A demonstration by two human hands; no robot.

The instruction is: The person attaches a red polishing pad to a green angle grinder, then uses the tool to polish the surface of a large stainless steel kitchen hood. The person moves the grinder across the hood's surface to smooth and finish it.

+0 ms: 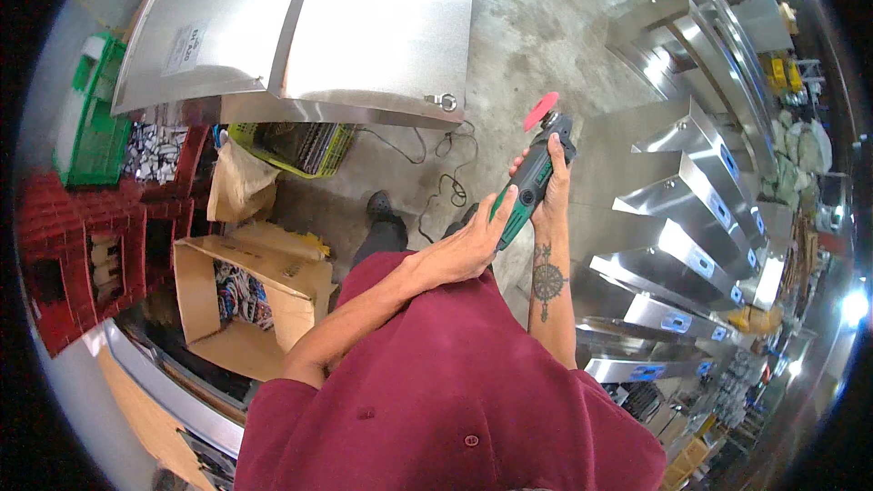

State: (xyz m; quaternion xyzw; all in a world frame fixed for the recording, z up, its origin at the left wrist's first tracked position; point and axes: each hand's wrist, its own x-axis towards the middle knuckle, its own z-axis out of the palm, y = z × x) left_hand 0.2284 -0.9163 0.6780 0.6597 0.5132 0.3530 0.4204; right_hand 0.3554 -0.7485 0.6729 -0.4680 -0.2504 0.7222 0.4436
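Observation:
Both my hands hold a green and black angle grinder (pixel 532 177) in front of my body. The grinder's red disc (pixel 541 112) points away from me, up and slightly left. My right hand (pixel 553 184) wraps the body close to the head, its thumb along the side. My left hand (pixel 477 238) grips the rear end. Beyond the hands, at the left, lies a shiny sheet-metal worktop (pixel 373 32). A small metal piece (pixel 443 101) rests near its corner. A dark cord (pixel 455 186) loops on the floor left of the grinder.
Several bent steel panels (pixel 677 191) stand in a row close on the right. At left are an open cardboard box (pixel 296 295), a dark red rack (pixel 68 223), a green crate (pixel 95 118) and a yellow-green basket (pixel 341 150). My shoe (pixel 379 205) shows on the concrete floor (pixel 536 18).

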